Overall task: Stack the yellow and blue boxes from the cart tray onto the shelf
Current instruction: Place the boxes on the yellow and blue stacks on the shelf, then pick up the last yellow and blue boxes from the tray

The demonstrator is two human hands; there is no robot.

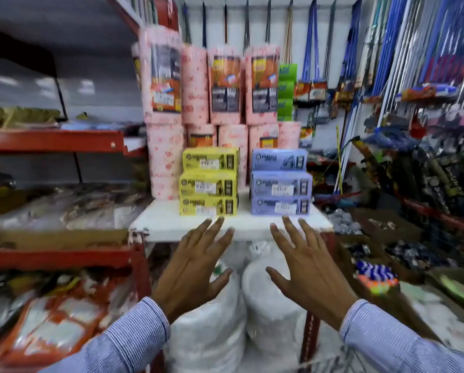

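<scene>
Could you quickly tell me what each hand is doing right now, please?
Left hand: open, fingers spread, holding nothing.
Right hand: open, fingers spread, holding nothing.

A bare strip of white shelf [169,224] runs along the front edge, before the yellow stack [208,181] and blue stack [280,182]. An open gap between the two stacks lets a hand through. Pink rolls [198,87] wall off the back and left. Room stays free above both stacks.
</scene>
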